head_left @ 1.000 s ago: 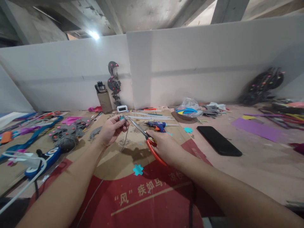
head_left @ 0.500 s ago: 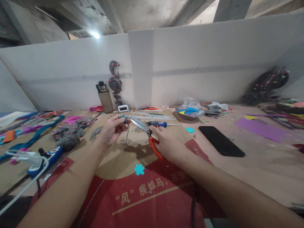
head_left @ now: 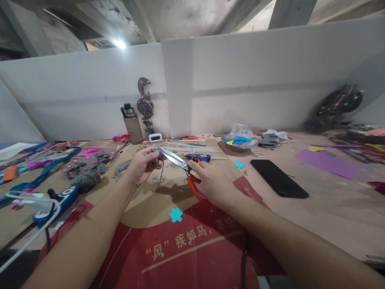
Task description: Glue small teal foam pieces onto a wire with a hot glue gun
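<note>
My left hand (head_left: 143,166) pinches a small teal piece (head_left: 157,150) wound with grey yarn; most of it is hidden by the fingers. A loose tail of grey yarn (head_left: 161,176) hangs from it towards the cardboard. In my right hand (head_left: 212,182) are scissors (head_left: 176,159) with red handles, their blades pointing left with the tips at the left fingertips. Whether the blades touch the yarn I cannot tell. Below the hands, a turquoise flower-shaped cutout (head_left: 176,215) lies on the red and brown cardboard (head_left: 180,257).
A black phone (head_left: 278,178) lies at right, near another turquoise cutout (head_left: 240,164). Behind the hands are a blue glue gun (head_left: 200,157), a bottle (head_left: 132,126) and a bowl (head_left: 239,145). At left are a power strip (head_left: 57,204) with a white cable and a grey yarn ball (head_left: 88,180).
The scissors have shifted slightly left and up, with their tips closer to the left fingertips. The left hand has barely moved and keeps its pinch.
</note>
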A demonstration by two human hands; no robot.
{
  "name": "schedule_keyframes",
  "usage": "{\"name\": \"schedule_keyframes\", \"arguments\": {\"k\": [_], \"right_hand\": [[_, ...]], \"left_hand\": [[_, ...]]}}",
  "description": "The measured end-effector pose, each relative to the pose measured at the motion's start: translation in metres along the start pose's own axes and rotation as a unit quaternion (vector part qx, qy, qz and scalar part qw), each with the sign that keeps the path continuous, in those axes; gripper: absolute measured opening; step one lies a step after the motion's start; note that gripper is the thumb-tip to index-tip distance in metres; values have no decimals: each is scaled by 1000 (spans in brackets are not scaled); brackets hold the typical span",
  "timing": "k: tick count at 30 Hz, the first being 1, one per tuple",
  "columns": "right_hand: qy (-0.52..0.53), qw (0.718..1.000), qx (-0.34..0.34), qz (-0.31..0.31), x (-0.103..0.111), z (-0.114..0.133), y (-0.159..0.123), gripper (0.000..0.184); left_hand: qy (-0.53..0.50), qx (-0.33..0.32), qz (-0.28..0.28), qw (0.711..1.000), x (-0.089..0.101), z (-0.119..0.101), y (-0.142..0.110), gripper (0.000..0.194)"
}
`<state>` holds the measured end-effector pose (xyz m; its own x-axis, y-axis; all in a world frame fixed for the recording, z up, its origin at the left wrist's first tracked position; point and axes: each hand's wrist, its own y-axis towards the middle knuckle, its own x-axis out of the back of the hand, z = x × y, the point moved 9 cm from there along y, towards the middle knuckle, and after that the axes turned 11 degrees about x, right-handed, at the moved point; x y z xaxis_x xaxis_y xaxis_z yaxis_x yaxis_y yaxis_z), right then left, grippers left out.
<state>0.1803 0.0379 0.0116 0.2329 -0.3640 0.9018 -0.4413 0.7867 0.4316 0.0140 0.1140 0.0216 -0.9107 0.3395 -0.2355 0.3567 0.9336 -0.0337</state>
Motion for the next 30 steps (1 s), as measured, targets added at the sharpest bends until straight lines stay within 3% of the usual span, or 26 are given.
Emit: {"name": "schedule_keyframes", "arguments": {"k": [30], "right_hand": [[-42,999,-13,3,5,0,0,39]], "left_hand": [[-24,13,23,999,-4,5,2,12]]}}
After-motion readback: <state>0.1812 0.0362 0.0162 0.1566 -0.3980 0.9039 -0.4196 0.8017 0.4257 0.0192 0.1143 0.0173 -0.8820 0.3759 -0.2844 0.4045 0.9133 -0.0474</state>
